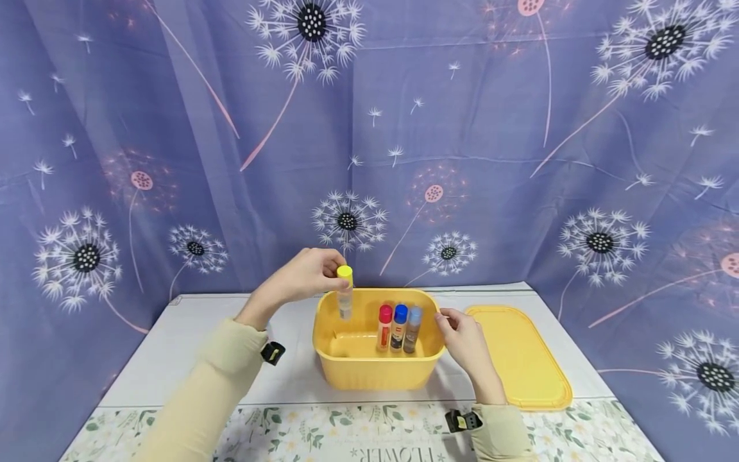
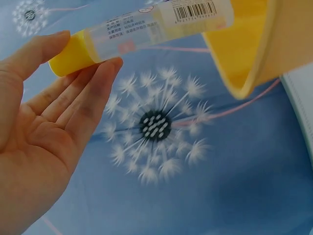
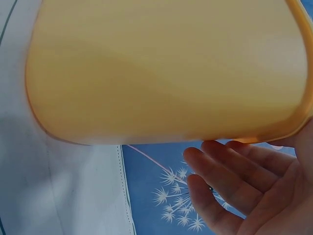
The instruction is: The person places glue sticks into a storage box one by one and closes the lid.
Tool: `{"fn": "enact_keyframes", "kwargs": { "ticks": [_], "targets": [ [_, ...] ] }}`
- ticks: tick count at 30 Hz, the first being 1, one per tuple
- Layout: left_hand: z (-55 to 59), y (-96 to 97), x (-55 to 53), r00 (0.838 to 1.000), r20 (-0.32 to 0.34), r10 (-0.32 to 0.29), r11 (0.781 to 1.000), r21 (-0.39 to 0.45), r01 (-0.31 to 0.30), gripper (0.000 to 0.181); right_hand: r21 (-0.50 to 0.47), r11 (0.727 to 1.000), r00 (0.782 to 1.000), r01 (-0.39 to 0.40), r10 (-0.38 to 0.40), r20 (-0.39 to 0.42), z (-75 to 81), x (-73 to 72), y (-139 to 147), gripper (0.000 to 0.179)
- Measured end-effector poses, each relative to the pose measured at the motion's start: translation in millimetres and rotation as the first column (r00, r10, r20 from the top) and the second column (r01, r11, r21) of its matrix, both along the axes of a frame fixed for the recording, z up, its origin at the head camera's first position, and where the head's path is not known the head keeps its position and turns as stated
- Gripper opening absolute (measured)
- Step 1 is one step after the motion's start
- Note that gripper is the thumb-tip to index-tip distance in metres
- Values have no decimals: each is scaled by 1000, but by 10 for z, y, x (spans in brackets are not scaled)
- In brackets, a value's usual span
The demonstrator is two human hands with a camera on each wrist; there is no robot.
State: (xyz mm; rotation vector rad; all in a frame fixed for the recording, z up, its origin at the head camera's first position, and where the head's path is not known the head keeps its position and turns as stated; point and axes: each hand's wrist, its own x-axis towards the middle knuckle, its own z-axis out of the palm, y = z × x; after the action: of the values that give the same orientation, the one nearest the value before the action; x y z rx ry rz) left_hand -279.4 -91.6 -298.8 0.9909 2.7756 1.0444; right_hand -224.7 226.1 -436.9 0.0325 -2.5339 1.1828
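Observation:
My left hand (image 1: pixel 308 274) pinches a glue stick (image 2: pixel 159 30) by its yellow cap, thumb on one side and fingers on the other. Its clear barrel bears a printed label and barcode. In the head view the stick hangs nearly upright, bottom end down, over the left part of a yellow plastic box (image 1: pixel 378 373). Three more glue sticks stand in a row in the box's right half: one red-capped (image 1: pixel 384 328), one dark-blue-capped (image 1: pixel 398 328), one light-blue-capped (image 1: pixel 412 330). At the box's right rim my right hand (image 1: pixel 464 337) grips the edge, fingers along the outer wall (image 3: pixel 161 73).
A flat yellow lid (image 1: pixel 516 356) lies on the white tabletop (image 1: pixel 277 385) right of the box, beside my right forearm. A floral cloth strip (image 1: pixel 323 430) runs along the front. Behind and at both sides hangs a blue dandelion-print curtain (image 1: pixel 392 128).

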Motion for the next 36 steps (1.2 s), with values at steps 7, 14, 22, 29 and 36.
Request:
{"fn": "enact_keyframes", "kwargs": {
  "ticks": [7, 14, 22, 29, 36],
  "targets": [
    [-221, 237, -130, 999, 45, -12, 996, -92, 17, 22, 3, 1000, 1000, 4, -4, 12, 5, 8, 3, 30],
    [-413, 419, -224, 999, 32, -36, 972, -230, 43, 18, 6, 1000, 1000, 12, -12, 24, 0, 1, 8, 31],
    [-563, 533, -255, 998, 47, -47, 953, -297, 59, 17, -2, 1000, 1000, 1, -1, 8, 11, 15, 3, 30],
    [-685, 592, -269, 997, 56, -53, 943, -325, 69, 16, -4, 1000, 1000, 4, -4, 15, 21, 2, -4, 30],
    [-749, 627, -273, 997, 64, -37, 943, -328, 56, 17, -8, 1000, 1000, 7, -7, 30, 14, 12, -2, 30]
  ]
}}
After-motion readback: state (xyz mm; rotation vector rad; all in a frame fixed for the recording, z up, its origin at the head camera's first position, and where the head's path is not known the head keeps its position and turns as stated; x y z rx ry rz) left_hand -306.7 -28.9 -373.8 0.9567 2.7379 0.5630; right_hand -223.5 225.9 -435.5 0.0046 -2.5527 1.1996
